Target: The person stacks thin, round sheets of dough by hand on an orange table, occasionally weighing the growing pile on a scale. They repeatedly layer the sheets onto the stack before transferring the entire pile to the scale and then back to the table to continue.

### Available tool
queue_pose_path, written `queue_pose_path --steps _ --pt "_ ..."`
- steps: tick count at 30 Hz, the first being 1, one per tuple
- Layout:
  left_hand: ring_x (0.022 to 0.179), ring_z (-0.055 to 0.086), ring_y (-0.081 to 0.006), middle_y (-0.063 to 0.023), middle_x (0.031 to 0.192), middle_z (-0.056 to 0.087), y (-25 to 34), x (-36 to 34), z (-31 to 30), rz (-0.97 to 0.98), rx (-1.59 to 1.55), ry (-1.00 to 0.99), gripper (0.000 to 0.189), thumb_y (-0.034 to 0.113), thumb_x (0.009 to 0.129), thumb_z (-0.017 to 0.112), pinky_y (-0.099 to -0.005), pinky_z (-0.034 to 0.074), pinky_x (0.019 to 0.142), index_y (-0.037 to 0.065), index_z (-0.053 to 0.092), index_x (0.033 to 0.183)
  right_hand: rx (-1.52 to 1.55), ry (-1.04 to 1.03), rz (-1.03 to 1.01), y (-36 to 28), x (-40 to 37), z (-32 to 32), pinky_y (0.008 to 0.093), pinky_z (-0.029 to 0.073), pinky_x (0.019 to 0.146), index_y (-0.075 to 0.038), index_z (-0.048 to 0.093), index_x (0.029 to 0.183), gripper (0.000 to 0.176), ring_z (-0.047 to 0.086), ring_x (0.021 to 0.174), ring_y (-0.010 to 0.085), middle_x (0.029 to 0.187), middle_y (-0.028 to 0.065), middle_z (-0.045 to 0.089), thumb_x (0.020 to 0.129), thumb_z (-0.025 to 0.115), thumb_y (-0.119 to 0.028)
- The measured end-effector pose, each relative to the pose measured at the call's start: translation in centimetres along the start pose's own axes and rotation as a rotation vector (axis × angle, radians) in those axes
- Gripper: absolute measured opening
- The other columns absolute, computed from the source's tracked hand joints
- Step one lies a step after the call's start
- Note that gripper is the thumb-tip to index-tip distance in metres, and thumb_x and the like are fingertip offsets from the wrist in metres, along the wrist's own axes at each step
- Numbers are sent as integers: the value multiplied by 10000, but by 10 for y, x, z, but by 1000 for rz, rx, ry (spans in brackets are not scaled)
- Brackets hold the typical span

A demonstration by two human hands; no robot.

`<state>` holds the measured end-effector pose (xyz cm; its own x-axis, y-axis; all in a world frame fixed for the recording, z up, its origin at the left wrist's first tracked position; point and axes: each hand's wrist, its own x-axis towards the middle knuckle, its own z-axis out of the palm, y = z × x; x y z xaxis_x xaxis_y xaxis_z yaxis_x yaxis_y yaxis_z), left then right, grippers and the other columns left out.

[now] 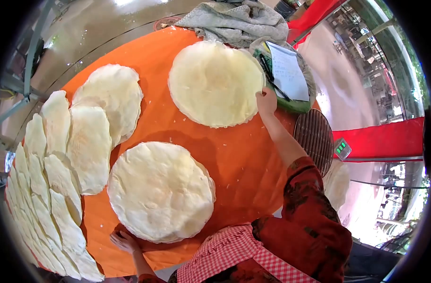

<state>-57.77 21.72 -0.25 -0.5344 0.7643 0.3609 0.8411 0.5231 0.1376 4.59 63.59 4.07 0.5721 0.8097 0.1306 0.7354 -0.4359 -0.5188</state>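
Observation:
My right hand (267, 102) reaches out to the right edge of the far round of thin pale flatbread (215, 85), its fingers closed on the rim. The near stack of round flatbreads (161, 192) lies closer to my body, its layers showing at the right edge. My left hand (124, 241) rests low on the orange tablecloth (244, 165), just below that stack, with its fingers apart and nothing held.
Overlapping folded flatbreads (89, 146) cover the table's left side. At the back lies a grey cloth (239, 21). A notepad (287, 70) with pens sits on a green bundle at the right, near a round slatted rack (313, 140) and a small device with green digits (342, 148).

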Motion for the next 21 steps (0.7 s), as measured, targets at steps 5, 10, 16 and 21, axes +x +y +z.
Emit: queue_pose_path --steps 5,10,16,21 --pt "926 480 -378 -190 910 501 8 2 -8 -101 -94 -145 220 181 880 530 -475 404 804 -28 517 948 233 199 166 27 -8 24 401 484 730 -2 541 941 467 604 792 319 870 167 624 659 787 -282" --pt "953 477 -386 -196 934 507 8 8 -11 -82 -62 -120 170 95 828 542 -466 409 813 -17 528 955 840 -532 419 19 24 7 385 548 703 52 589 1095 421 661 888 267 1000 137 656 736 746 -101" --pt "922 484 -383 -194 918 515 13 11 -19 -23 -112 -47 171 122 839 538 -459 412 805 -17 530 938 806 -750 -105 -117 58 -65 304 530 518 11 591 1014 281 636 680 180 864 96 645 740 636 -28" --pt "919 492 -350 -157 892 524 11 9 -22 -33 -166 -33 135 114 809 558 -436 422 808 7 528 886 824 -844 -464 -291 -10 -164 243 443 517 -23 612 866 80 566 589 140 744 60 597 804 632 -70"
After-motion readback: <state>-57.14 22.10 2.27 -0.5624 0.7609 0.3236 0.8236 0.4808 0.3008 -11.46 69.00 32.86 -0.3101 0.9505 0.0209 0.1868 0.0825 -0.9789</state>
